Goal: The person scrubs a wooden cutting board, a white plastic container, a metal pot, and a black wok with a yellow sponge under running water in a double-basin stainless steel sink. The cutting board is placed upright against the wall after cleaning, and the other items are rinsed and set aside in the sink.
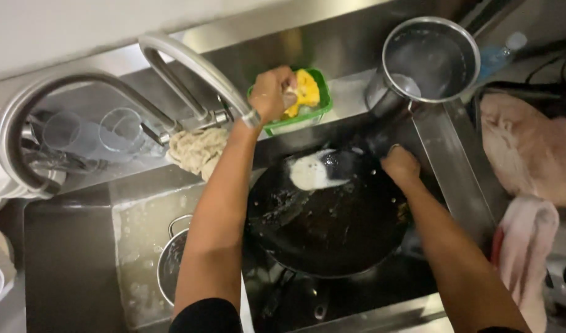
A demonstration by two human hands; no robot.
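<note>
Sink (73, 259); left hand (272, 94) on sponge (306, 91)

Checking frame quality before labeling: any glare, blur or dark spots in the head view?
Head view: glare on the steel faucets and pot; the sink below the black pan is deep in shadow; overall soft, left hand at the yellow sponge slightly smeared; right hand on the pan rim reads clearer.

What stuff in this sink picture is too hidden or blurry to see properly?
Head view only:
- Small steel pot with a handle: mostly hidden behind the left forearm.
- Yellow sponge in the green plastic basket: partly covered by the left hand, so the grip is unclear.
- Sink bottom under the big black pan: dark and blurred.
- Right hand: fingers curl over the pan's rim, out of sight.
</note>
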